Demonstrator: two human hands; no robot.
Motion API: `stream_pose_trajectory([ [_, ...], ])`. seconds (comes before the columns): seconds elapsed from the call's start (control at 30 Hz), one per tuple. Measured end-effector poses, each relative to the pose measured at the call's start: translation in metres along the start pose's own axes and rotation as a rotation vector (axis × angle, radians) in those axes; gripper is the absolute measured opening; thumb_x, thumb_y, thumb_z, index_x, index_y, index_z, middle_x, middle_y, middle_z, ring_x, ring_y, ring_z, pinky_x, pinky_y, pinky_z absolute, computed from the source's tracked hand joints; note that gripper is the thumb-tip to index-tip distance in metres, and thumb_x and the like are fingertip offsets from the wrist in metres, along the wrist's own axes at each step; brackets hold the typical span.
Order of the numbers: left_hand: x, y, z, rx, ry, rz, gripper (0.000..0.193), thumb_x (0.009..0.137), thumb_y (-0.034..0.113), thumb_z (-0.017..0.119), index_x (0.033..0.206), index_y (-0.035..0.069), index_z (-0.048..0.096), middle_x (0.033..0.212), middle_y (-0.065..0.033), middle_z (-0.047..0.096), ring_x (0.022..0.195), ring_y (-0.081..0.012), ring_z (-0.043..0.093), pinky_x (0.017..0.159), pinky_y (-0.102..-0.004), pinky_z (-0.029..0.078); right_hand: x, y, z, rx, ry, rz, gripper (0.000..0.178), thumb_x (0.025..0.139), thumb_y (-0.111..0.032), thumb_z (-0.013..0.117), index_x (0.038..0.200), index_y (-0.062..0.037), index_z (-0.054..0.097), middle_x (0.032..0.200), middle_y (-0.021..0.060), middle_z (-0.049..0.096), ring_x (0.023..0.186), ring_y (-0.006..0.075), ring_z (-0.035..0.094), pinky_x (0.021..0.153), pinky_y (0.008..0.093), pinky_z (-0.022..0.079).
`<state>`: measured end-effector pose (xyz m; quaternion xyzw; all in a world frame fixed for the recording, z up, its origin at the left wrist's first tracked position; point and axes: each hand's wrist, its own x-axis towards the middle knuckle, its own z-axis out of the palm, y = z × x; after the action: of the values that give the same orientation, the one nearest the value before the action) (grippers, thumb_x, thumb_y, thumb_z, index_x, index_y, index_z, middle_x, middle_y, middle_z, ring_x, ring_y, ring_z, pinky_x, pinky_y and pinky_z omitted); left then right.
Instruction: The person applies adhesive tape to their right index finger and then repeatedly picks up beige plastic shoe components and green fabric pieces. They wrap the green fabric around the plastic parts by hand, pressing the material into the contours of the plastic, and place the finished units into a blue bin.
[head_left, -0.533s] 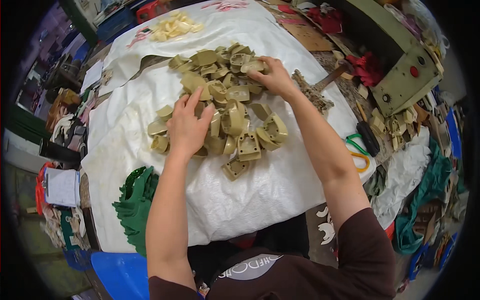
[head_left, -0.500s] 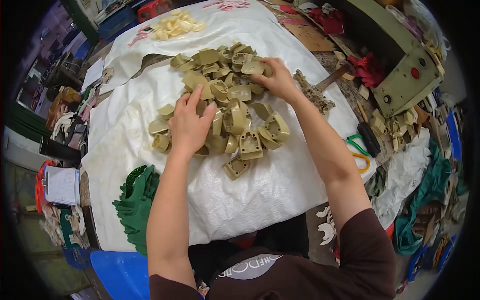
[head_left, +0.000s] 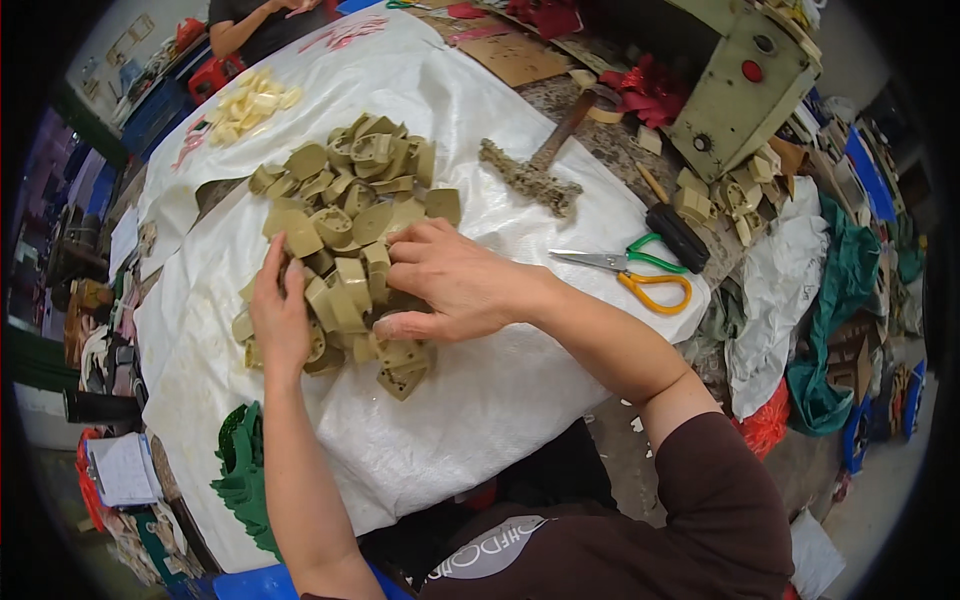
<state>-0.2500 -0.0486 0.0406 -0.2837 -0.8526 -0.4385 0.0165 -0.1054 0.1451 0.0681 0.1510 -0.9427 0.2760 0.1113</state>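
Note:
A heap of khaki moulded plastic pieces (head_left: 345,225), small curved and box-like parts with holes in some, lies on a white woven sheet (head_left: 480,400). At the heap's left side, my left hand (head_left: 280,320) rests against the pieces, thumb and fingers apart. My right hand (head_left: 460,285) presses on its right side, fingers bent, with the thumb spread away from them. Neither hand shows a piece gripped. Some of the pieces between the hands are hidden by my right hand.
Scissors (head_left: 640,270) with green and orange handles lie right, beside a black object (head_left: 678,238). Beyond is a crusted hammer-shaped tool (head_left: 535,170). Pale yellow pieces (head_left: 250,105) lie far left, green pieces (head_left: 242,470) near left. Another person's arm (head_left: 240,30) shows at the back.
The view has shifted, and the scissors now show whole. My right hand has come from the heap's far right nearer to me. The pieces sit closer together.

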Motion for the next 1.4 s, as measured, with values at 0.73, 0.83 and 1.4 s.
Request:
stream_pose_trajectory([
  [0.73, -0.046, 0.070, 0.035, 0.458, -0.054, 0.319, 0.046, 0.090, 0.030, 0.050, 0.133, 0.014, 0.047, 0.133, -0.0157, 0.042, 0.127, -0.0295, 0.035, 0.107, -0.0455, 0.015, -0.103, 0.272, -0.100, -0.660, 0.465, 0.908, 0.031, 0.079, -0.012, 0.059, 0.110, -0.0082, 0.058, 0.107, 0.0168, 0.063, 0.099, 0.0357, 0.059, 0.087, 0.0429, 0.045],
  [0.83, -0.045, 0.071, 0.039, 0.434, -0.037, 0.326, 0.050, 0.090, 0.032, 0.049, 0.136, 0.013, 0.043, 0.133, -0.0158, 0.041, 0.128, -0.0298, 0.034, 0.107, -0.0447, 0.016, -0.102, 0.224, -0.114, -0.451, 0.656, 0.981, 0.028, 0.080, -0.013, 0.061, 0.108, -0.0069, 0.058, 0.101, 0.0135, 0.064, 0.094, 0.0330, 0.061, 0.080, 0.0413, 0.047],
  [1.4, -0.132, 0.112, -0.025, -0.469, -0.364, 0.376, 0.044, 0.091, 0.023, 0.048, 0.130, 0.003, 0.047, 0.131, -0.0130, 0.047, 0.125, -0.0249, 0.041, 0.102, -0.0354, 0.031, -0.141, -0.043, -0.043, 1.136, 0.256, -0.001, 0.019, 0.092, -0.019, 0.057, 0.101, -0.0020, 0.057, 0.091, 0.0041, 0.056, 0.078, 0.0110, 0.050, 0.069, 0.0251, 0.043],
])
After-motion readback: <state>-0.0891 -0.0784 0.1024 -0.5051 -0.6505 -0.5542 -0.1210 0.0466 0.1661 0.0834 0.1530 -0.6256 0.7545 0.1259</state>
